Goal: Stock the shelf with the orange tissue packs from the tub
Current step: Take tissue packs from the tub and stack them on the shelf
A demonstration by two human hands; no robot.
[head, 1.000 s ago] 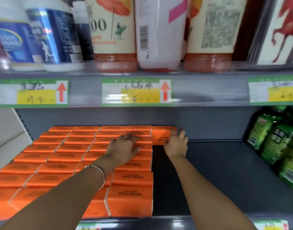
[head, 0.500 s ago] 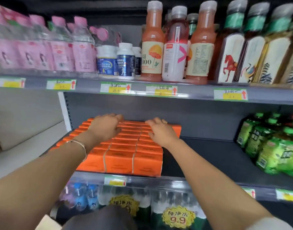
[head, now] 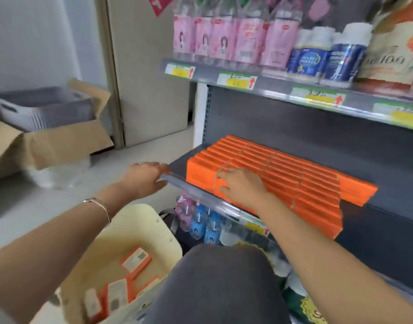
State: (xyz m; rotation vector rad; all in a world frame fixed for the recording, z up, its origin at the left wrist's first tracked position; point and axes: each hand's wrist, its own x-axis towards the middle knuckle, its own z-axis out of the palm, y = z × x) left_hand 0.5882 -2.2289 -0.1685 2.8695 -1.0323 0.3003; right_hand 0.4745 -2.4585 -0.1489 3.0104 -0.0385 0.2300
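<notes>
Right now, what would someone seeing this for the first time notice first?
The bright block of orange tissue packs on the middle shelf stands out most, with the right hand resting on its front left corner. Next comes the cream tub at lower left, holding a few loose packs, and the left hand at the shelf's left front corner. A row of pink bottles lines the shelf above.

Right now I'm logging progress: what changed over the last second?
The left hand came off the orange tissue packs and swung left to the shelf corner, open. The right hand slid from the back packs to the front ones, resting there. The packs kept their rows.
</notes>
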